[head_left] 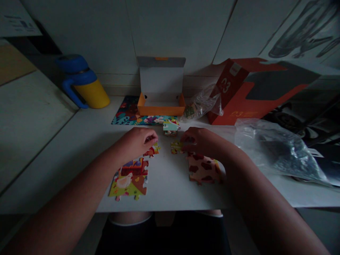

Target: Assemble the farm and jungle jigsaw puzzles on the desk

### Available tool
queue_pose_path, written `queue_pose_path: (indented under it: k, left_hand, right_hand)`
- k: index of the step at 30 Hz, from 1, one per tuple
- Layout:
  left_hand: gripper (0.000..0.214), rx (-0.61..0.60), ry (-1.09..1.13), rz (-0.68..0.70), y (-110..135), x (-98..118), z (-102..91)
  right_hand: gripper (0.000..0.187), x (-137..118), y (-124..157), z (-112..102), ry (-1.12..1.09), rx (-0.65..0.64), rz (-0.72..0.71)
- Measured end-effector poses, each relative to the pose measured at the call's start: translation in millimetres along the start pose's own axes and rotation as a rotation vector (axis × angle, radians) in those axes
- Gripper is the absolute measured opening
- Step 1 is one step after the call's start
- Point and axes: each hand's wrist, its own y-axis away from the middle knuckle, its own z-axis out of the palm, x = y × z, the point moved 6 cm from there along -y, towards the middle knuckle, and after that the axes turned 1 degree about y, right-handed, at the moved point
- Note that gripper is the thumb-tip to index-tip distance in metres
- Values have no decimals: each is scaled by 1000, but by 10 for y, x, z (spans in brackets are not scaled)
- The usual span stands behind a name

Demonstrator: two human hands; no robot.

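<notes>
- leaning over a white table (170, 194), a person handles jigsaw pieces with both bare hands
- left hand (136, 143): fingers curl down, pressed together, over a red and yellow piece (152, 150); whether they pinch it, i cannot tell
- right hand (200, 141): fingers curl close together at a yellow piece (176, 147); any pinch is hidden
- joined pieces (129, 182) lie below the left hand, spotted pieces (203, 170) below the right
- two stacked pieces (170, 127) sit between the hands and an open orange box (161, 106)
- a blue and yellow bottle (85, 85) stands far left, a plastic bag (278, 152) lies right
</notes>
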Motion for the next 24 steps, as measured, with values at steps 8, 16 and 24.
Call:
queue_pose_path:
  k: [8, 16, 24]
  left_hand:
    - [18, 2, -14, 8, 0, 0, -1]
    - [19, -3, -32, 15, -1, -8, 24]
    - [19, -4, -48, 11, 3, 10, -15]
  right_hand:
    - [38, -31, 17, 10, 15, 48, -80]
    - [38, 121, 37, -1, 24, 19, 0]
    - [18, 279, 60, -224, 11, 172, 53]
